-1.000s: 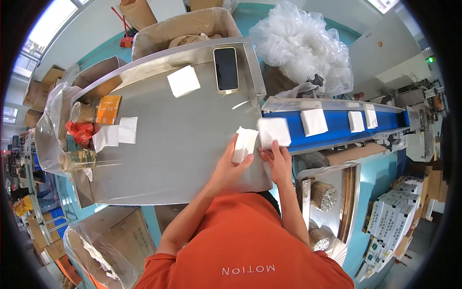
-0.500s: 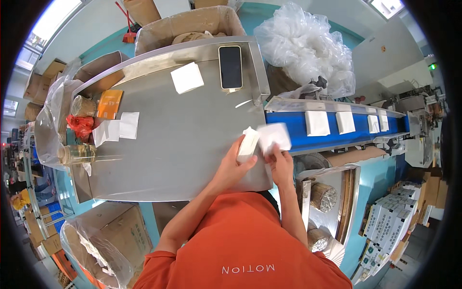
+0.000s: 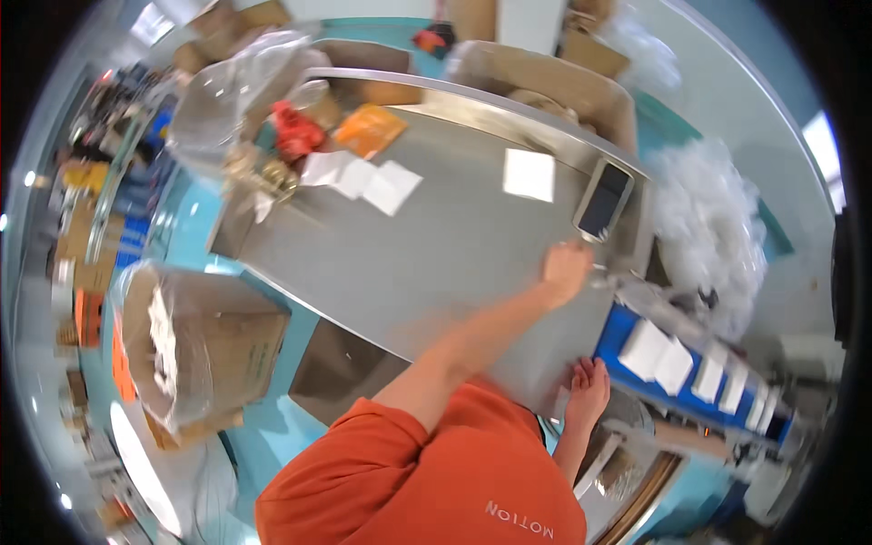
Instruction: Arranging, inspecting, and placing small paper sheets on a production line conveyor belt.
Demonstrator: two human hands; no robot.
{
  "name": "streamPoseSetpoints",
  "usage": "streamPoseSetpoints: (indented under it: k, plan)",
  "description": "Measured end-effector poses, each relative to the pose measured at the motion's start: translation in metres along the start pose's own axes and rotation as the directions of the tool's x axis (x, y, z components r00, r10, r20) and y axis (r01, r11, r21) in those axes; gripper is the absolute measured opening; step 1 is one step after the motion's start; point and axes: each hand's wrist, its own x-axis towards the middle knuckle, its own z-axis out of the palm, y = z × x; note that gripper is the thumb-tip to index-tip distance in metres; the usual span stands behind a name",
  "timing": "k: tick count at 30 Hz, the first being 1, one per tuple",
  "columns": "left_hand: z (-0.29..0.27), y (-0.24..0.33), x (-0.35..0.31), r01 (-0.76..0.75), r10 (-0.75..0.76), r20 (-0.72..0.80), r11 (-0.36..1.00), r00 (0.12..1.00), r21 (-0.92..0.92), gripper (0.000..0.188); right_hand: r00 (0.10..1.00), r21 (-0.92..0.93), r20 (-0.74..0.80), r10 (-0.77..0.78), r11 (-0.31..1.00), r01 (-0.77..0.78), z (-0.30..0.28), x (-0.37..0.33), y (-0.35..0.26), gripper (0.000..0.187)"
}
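My left hand (image 3: 568, 272) reaches across the steel table (image 3: 436, 263) to its right side, just below the phone (image 3: 605, 201). Its fingers are curled down and smeared, beside a thin white strip (image 3: 599, 269); what they hold, if anything, is hidden. My right hand (image 3: 589, 386) hovers by the table's near right corner, next to the blue conveyor belt (image 3: 615, 329). Its fingers are loosely bent and apart, with nothing visible in them. A flat white square (image 3: 529, 175) lies left of the phone. On the belt lie several white folded packets (image 3: 644, 350).
At the table's far left lie white sheets (image 3: 392, 187), an orange packet (image 3: 370, 129), a red bag (image 3: 296, 130) and a tape roll (image 3: 279, 179). Large cartons stand behind the table, and a plastic-lined carton (image 3: 218, 336) at the near left. Clear plastic (image 3: 708, 227) is heaped beyond the right end.
The white packet and white square held earlier no longer show in my hands. My left hand has moved toward the phone; my right hand is lower beside the belt. The view has turned.
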Motion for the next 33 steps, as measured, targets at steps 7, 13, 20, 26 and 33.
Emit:
streamPoseSetpoints:
  k: [7, 13, 20, 26, 33]
  plan:
    - [-0.074, -0.153, -0.026, 0.204, -0.082, -0.499, 0.959, 0.863, 0.196, 0.017, 0.957, -0.247, 0.288, 0.042, 0.968, 0.032, 0.017, -0.004, 0.006, 0.023]
    - [-0.237, -0.283, -0.083, 0.582, -0.207, -0.882, 0.808, 0.424, 0.090, 0.078, 0.942, -0.559, 0.330, -0.053, 0.793, 0.241, 0.028, 0.003, 0.013, 0.021]
    - [-0.215, -0.379, -0.144, 0.479, -0.257, -0.753, 0.874, 0.606, 0.087, 0.046, 0.900, -0.648, 0.397, -0.181, 0.639, 0.414, 0.036, 0.031, 0.035, 0.020]
    - [-0.273, -0.400, -0.235, 0.434, -0.291, -0.887, 0.893, 0.360, -0.116, 0.065, 0.887, -0.760, 0.374, -0.271, 0.458, 0.461, 0.036, 0.034, 0.034, 0.025]
    - [-0.241, -0.374, -0.282, 0.310, -0.088, -0.844, 0.946, 0.529, 0.096, 0.024, 0.700, -0.736, 0.593, -0.397, 0.085, 0.672, 0.093, 0.006, 0.068, 0.027]
